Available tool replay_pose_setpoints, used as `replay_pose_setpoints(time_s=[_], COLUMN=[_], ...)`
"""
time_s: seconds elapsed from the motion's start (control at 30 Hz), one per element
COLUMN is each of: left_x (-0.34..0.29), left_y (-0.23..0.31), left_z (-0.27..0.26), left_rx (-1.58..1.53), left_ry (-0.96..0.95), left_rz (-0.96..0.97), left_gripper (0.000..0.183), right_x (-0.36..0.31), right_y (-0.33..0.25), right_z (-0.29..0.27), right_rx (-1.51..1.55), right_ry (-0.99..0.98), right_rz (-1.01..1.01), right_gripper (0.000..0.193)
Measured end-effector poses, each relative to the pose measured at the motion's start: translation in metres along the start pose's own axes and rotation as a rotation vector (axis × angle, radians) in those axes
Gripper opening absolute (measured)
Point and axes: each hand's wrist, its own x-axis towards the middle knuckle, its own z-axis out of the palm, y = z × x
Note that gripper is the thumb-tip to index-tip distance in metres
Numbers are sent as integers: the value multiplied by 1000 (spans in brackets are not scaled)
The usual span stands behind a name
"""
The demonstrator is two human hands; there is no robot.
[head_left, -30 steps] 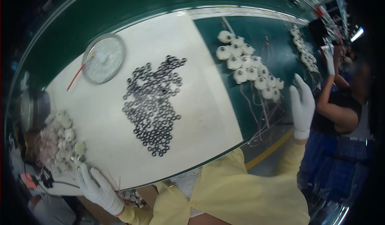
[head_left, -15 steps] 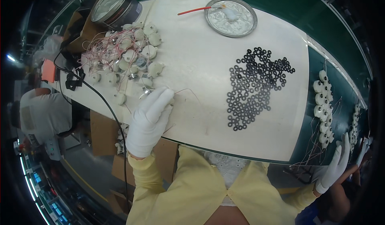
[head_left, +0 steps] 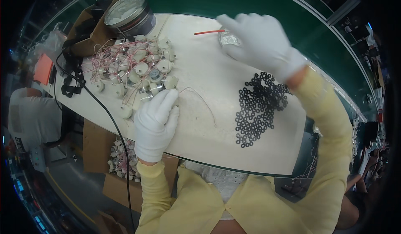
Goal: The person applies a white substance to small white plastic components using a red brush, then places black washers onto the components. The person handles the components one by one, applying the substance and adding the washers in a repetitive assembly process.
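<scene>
My left hand (head_left: 156,125), in a white glove, is closed at the near left of the table. A small wired motor is mostly hidden in its fingers. A thin lead wire (head_left: 206,104) trails from the fingertips over the tabletop. Beside it lies a pile of cream-coloured, round small motors (head_left: 142,69) with tangled pink and white wires. My gloved right hand (head_left: 259,42) reaches over the round metal dish (head_left: 226,40) at the far side, its fingers stretched and apart. A red stick (head_left: 207,32) rests on the dish's rim near those fingers. The hand hides most of the dish.
Many small black rings (head_left: 257,113) lie spread on the white table (head_left: 200,146), under my right forearm. A large round tin (head_left: 133,19) and a cardboard box (head_left: 90,27) stand far left. A black cable (head_left: 110,104) crosses the left edge. Another person (head_left: 35,117) sits at left.
My right hand has swung from the far right edge up over the metal dish. The left hand stays nearly in place, still closed. The whole view has shifted slightly.
</scene>
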Motion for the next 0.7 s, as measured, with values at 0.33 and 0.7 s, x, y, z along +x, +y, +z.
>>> replay_pose_setpoints(time_s=[0.33,0.7], left_x=[-3,-1], left_y=[-2,-1], left_z=[-2,-5], left_rx=[-43,-30], left_ry=[13,-54], left_rz=[-41,-95], left_gripper=[50,50], right_x=[61,-49], right_y=[31,55], right_z=[30,12], right_rx=[473,1097], right_ry=[72,238], right_rz=[-22,608], right_gripper=[30,21])
